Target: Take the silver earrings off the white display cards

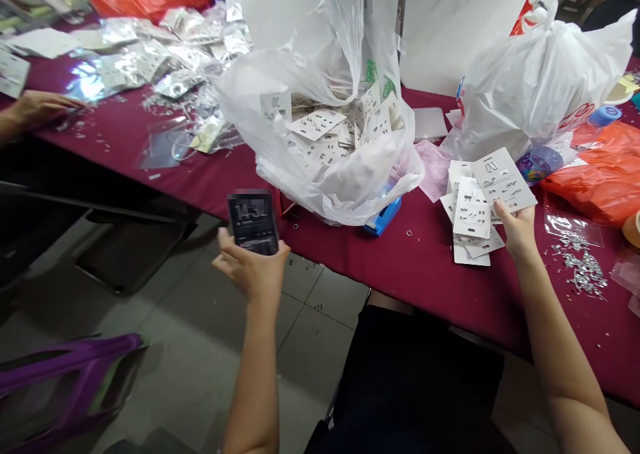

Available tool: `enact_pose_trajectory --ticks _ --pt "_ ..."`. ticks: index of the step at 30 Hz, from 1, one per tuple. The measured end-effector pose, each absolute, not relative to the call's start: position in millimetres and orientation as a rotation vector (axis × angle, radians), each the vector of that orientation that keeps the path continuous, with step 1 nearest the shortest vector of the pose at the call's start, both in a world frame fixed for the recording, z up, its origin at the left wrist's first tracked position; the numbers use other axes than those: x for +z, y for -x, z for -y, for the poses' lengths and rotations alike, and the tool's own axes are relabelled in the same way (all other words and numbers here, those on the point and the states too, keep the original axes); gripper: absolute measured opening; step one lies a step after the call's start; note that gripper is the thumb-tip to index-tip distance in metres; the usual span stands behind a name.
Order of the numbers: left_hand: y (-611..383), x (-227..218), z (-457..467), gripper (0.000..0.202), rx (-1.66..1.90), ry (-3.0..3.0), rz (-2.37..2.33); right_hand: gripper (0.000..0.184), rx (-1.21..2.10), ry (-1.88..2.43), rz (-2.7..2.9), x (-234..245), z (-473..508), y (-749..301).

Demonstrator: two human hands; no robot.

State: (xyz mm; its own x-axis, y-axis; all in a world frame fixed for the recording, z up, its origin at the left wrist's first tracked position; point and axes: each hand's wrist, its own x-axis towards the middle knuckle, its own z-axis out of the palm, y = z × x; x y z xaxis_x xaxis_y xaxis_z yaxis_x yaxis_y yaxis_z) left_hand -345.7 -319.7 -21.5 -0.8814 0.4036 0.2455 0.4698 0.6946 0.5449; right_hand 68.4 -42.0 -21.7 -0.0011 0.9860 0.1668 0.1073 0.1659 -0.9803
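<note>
My left hand is wrapped round a black phone, held upright off the table's front edge, its screen lit. My right hand grips a fanned stack of white jewellery cards just above the maroon tablecloth. An open white plastic bag full of the same cards sits on the table between my two hands. A blue box pokes out from under that bag.
A tied white bag and an orange bag stand at right, with small metal pieces near them. Clear packets cover the far left, where another person's hand rests. A purple bag lies on the tiled floor.
</note>
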Motion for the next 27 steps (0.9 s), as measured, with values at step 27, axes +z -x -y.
enact_pose_trajectory --ticks 27 --pt "360.1 -25.0 315.0 0.034 -2.316 0.229 2.730 0.037 1.013 1.141 1.433 -15.9 56.7 -70.3"
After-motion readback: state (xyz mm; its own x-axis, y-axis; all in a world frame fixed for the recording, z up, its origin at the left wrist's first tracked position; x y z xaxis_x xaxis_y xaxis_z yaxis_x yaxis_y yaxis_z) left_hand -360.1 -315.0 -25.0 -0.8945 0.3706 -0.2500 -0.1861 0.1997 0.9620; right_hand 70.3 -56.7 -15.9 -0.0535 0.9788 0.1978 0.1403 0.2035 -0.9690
